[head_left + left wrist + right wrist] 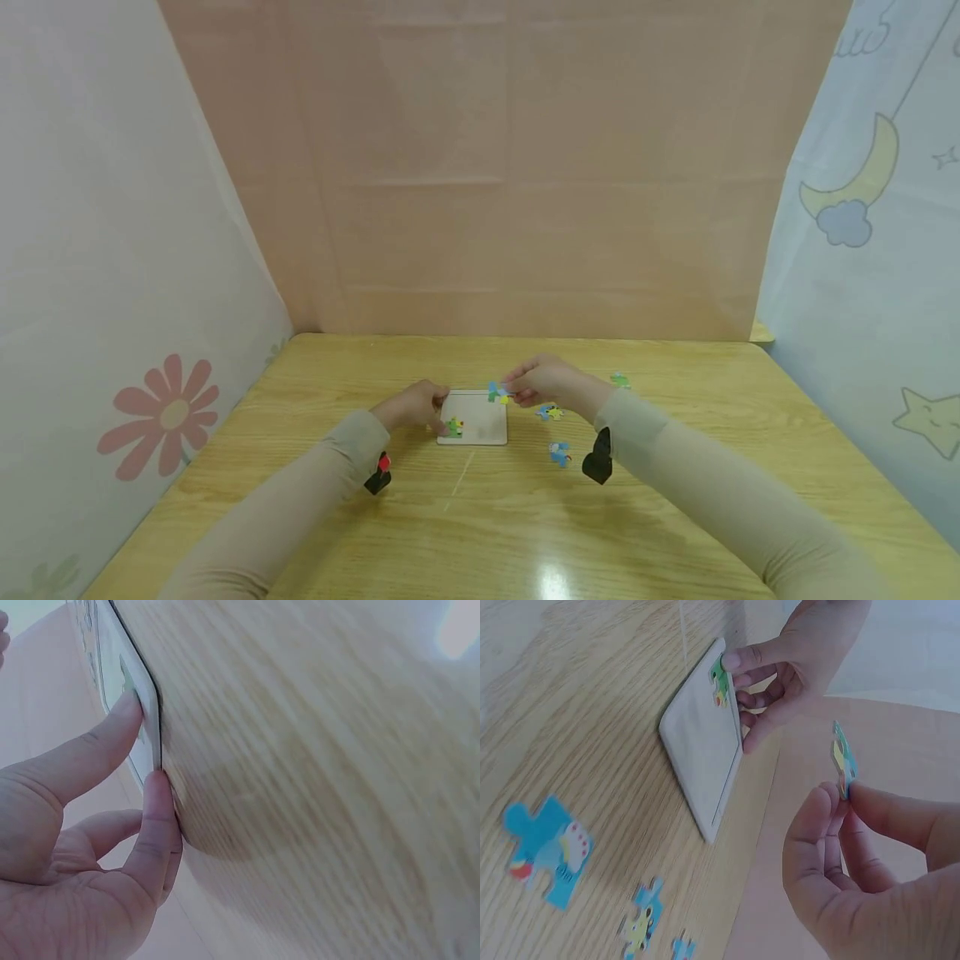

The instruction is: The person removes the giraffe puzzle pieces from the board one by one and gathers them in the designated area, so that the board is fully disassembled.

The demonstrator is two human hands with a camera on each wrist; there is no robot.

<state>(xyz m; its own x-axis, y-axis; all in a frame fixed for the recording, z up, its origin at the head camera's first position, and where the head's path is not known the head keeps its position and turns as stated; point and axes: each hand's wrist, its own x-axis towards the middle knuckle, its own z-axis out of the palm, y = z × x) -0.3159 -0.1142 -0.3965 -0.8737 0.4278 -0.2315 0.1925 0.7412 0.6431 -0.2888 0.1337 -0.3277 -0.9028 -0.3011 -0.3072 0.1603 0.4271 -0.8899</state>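
Note:
A shallow white puzzle tray [483,427] lies on the wooden table. One green jigsaw piece [719,681] sits in its near left corner. My left hand [416,404] holds the tray at its left side, the thumb [124,724] over that corner by the green piece and the other fingers along the outer edge. Above the tray's far right corner, my right hand [551,379] pinches a blue, green and yellow jigsaw piece [496,392] between thumb and fingertips. In the right wrist view this piece [843,759] stands nearly edge-on, raised off the tray.
Right of the tray lie loose jigsaw pieces: a blue one [559,453] nearest me, a blue and yellow one [551,412] behind it, and a green one [619,379] farther back beyond the right forearm. Cloth walls stand behind and on both sides of the table.

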